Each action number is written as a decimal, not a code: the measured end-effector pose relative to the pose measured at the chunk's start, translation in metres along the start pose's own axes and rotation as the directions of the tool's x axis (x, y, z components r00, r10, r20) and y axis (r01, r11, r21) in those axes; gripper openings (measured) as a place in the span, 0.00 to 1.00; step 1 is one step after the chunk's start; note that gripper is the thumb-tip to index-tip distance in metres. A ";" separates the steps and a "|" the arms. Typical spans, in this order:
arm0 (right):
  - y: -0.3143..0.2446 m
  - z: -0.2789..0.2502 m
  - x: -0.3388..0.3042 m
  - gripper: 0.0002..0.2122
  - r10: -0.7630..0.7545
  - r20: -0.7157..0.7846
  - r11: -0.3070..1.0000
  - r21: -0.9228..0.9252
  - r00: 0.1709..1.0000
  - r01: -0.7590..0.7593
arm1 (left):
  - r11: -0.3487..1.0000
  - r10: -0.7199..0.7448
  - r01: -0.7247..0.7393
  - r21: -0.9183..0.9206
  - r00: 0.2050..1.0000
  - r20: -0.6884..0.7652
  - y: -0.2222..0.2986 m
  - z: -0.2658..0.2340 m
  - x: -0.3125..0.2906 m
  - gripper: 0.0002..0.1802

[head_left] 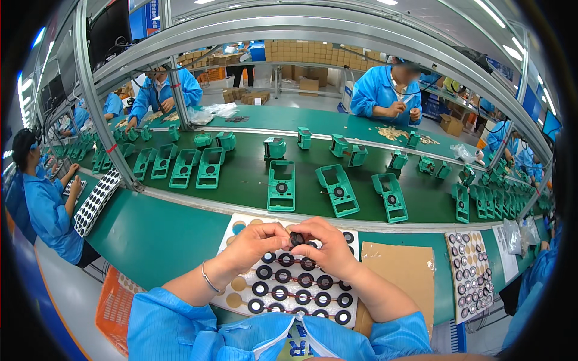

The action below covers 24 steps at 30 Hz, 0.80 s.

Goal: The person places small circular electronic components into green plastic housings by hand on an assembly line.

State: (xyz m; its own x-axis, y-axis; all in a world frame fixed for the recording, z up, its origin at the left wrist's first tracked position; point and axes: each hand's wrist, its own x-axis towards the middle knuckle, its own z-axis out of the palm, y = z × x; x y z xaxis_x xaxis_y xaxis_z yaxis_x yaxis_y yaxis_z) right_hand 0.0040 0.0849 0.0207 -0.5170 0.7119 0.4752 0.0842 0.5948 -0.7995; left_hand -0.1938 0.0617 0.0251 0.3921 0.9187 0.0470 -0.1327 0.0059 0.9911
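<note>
Above a white foam tray (233, 301), my two hands meet at a small round black speaker (296, 239). My right hand (328, 245) grips it between thumb and fingers. From the other side, my left hand (257, 243) closes its thumb and fingertips at the speaker's edge; whether it also holds a thin wire is too small to tell. Rows of similar black speakers (279, 293) with pale or dark centres lie in the tray, thin reddish wires between them. Several round tan recesses (235, 300) show along the tray's left side. A metal bangle circles my left wrist.
Beyond the tray runs a dark green conveyor (241, 192) carrying green plastic housings (281, 186) and smaller green parts (275, 147). Flat cardboard (400, 271) lies to the right, then another speaker tray (469, 274). An orange crate (115, 307) stands lower left. Co-workers sit across and at left; metal frame bars (313, 30) cross overhead.
</note>
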 end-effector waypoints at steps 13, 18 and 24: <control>0.008 0.007 0.005 0.16 -0.305 0.040 0.894 -0.334 0.952 0.300 | 0.995 -0.059 0.064 -0.071 0.996 0.069 -0.002 -0.010 -0.004 0.05; 0.006 0.016 0.001 0.17 0.196 0.135 0.858 0.456 0.971 -0.236 | 0.999 -0.045 0.046 -0.015 0.996 0.080 0.003 -0.011 -0.009 0.04; 0.007 0.013 0.008 0.17 -0.242 -0.011 0.962 -0.134 0.970 0.238 | 1.000 -0.010 0.009 0.016 0.999 0.047 0.005 -0.012 -0.013 0.06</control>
State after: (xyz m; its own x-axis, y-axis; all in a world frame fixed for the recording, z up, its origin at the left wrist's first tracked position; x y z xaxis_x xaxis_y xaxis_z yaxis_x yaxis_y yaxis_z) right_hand -0.0110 0.0899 0.0139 -0.5123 0.5510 0.6588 0.0716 0.7918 -0.6066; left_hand -0.2103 0.0549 0.0277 0.4354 0.8992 0.0433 -0.1147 0.0076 0.9934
